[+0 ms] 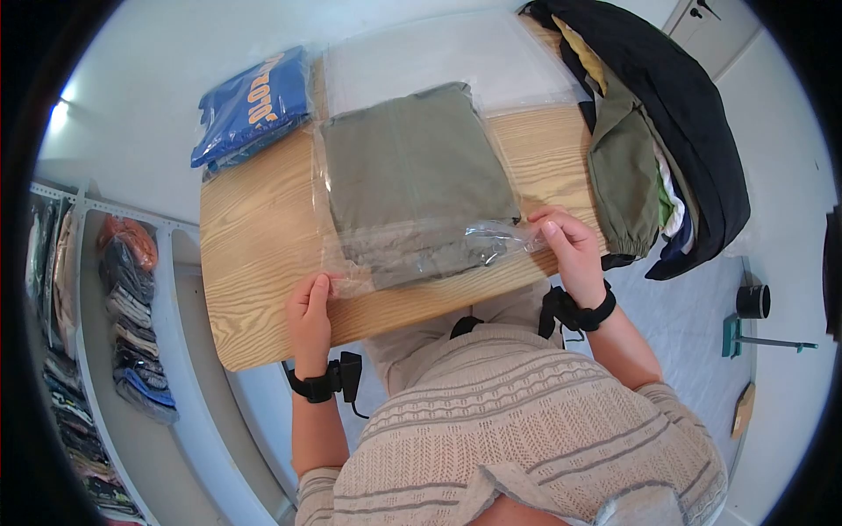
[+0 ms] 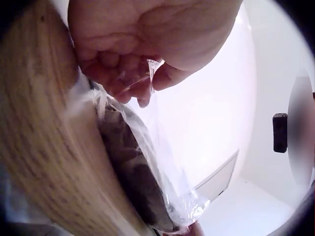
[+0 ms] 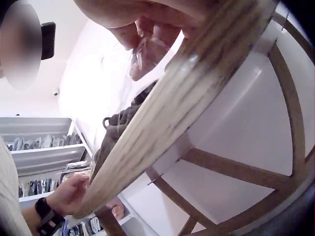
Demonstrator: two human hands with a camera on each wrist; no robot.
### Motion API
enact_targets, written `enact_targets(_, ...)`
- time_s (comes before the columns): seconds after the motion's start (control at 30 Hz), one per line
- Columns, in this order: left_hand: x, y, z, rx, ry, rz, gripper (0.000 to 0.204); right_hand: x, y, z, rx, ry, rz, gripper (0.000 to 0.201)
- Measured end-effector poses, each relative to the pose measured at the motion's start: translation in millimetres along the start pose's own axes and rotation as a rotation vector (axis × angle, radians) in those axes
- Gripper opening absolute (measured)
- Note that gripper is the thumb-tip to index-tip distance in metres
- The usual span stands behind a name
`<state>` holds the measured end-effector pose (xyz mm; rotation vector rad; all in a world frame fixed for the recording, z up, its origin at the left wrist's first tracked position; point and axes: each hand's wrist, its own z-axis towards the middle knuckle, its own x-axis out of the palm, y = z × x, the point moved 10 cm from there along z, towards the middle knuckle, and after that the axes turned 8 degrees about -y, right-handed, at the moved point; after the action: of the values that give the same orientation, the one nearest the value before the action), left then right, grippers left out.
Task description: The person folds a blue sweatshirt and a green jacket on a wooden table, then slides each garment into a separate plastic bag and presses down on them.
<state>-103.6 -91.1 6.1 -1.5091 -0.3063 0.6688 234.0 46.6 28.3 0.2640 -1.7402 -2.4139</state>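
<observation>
A folded olive-green garment (image 1: pixel 412 167) lies inside a clear plastic bag (image 1: pixel 353 282) on the wooden table, the bag's mouth toward the person. At the near left corner of that mouth, my left hand (image 1: pixel 310 317) pinches the film between thumb and fingers. On the opposite corner my right hand (image 1: pixel 574 254) pinches the gathered plastic, which bunches and shines beside the fingers. In the left wrist view the film (image 2: pixel 142 130) stretches from the left hand along the garment's edge. The right wrist view shows crumpled film (image 3: pixel 147 54) under the right fingers.
A blue garment in plastic (image 1: pixel 254 110) sits at the table's back left. Flat clear bags (image 1: pixel 438 57) lie along the back. Dark and olive clothes (image 1: pixel 693 131) hang over the right edge. Shelves of bagged clothes (image 1: pixel 140 324) stand at left. The wooden table (image 1: pixel 254 298) has a rounded near left corner.
</observation>
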Motion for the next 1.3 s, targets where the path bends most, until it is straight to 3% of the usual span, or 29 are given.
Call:
enact_targets(0.17, 0, 7, -1, 0.004, -0.055, -0.037, 0.027, 4, -7, -4, 0.135, -0.11, 0.094, 0.024)
enact_targets(0.23, -2, 7, -2, 0.017, -0.084, -0.039, 0.028, -5, -11, -7, 0.179, -0.286, 0.176, 0.025)
enact_targets(0.37, -1, 11, 0, -0.054, -0.13, -0.057, 0.026, 0, -9, -6, 0.179, -0.358, 0.156, 0.024)
enact_targets(0.43, 3, 10, 1, -0.08, -0.135, -0.063, 0.025, -2, -25, -5, 0.299, -0.414, 0.086, 0.019)
enact_targets(0.5, 3, 3, 1, -0.01, -0.178, 0.116, 0.024, -2, -34, -4, 0.333, -0.435, 0.092, 0.018)
enact_targets(0.67, 10, -3, 4, -0.02, -0.216, 0.194, 0.024, -6, -37, -3, 0.371, -0.453, 0.066, 0.011)
enact_targets(0.73, 11, -7, 5, 0.015, -0.224, 0.259, 0.024, -19, -34, 0, 0.358, -0.511, -0.01, 0.014)
enact_targets(0.77, 13, -8, 5, 0.021, -0.218, 0.259, 0.023, -18, -35, 2, 0.347, -0.448, -0.02, 0.022)
enact_targets(0.9, 13, -6, 6, 0.038, -0.213, 0.283, 0.023, -21, -22, 2, 0.342, -0.444, -0.066, 0.023)
enact_targets(0.97, 12, -9, 7, 0.051, -0.225, 0.304, 0.024, -28, 35, 0, -0.131, -0.629, -0.283, 0.021)
enact_targets(1.0, 11, -11, 6, 0.064, -0.233, 0.332, 0.024, -24, 46, -4, -0.134, -0.625, -0.282, 0.021)
enact_targets(1.07, 11, -7, 6, 0.048, -0.233, 0.294, 0.024, 58, 83, -12, -0.418, 0.043, -0.572, 0.021)
enact_targets(1.1, 11, -4, 6, 0.035, -0.231, 0.253, 0.025, 66, 85, -11, -0.42, 0.041, -0.571, 0.021)
enact_targets(1.17, 10, -10, 6, 0.104, -0.242, 0.295, 0.025, 111, 82, -19, -0.621, 0.3, -0.918, 0.024)
enact_targets(1.2, 10, -17, 6, 0.168, -0.255, 0.338, 0.025, 114, 80, -17, -0.627, 0.298, -0.921, 0.024)
enact_targets(1.3, 9, -15, 5, 0.122, -0.246, 0.314, 0.024, 119, 61, -7, -0.641, 0.257, -1.086, 0.028)
